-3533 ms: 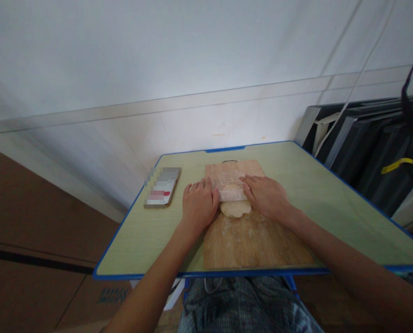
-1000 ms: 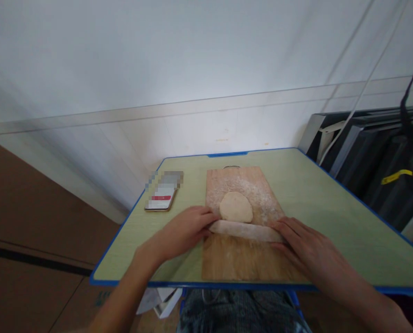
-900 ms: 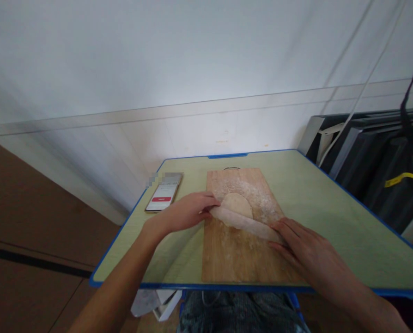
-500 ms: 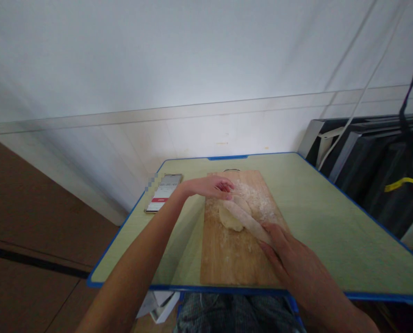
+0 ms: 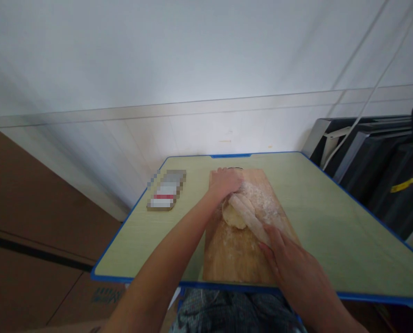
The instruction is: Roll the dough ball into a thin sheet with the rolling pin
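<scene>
A floured wooden cutting board (image 5: 227,263) lies lengthwise in front of me. On it is a flattened round of pale dough (image 5: 232,219). My right hand (image 5: 282,252) is closed around the near end of a flour-dusted rolling pin (image 5: 250,219), which slants across the dough with its far end towards the upper left. My left hand (image 5: 227,181) rests palm down on the far left part of the board, just beyond the dough and off the pin. Its fingers point away and bend out of sight, so what they touch is hidden.
The board stands on a pale green table (image 5: 331,222) with a blue rim. A phone (image 5: 167,189), partly pixelated, lies on the left. Behind the table rises a white wall (image 5: 192,134). Dark flat panels (image 5: 373,171) lean at the right, with a cable nearby.
My left hand has moved away from the pin's far end to the far part of the board. The right hand keeps its hold on the rolling pin. The view has shifted slightly.
</scene>
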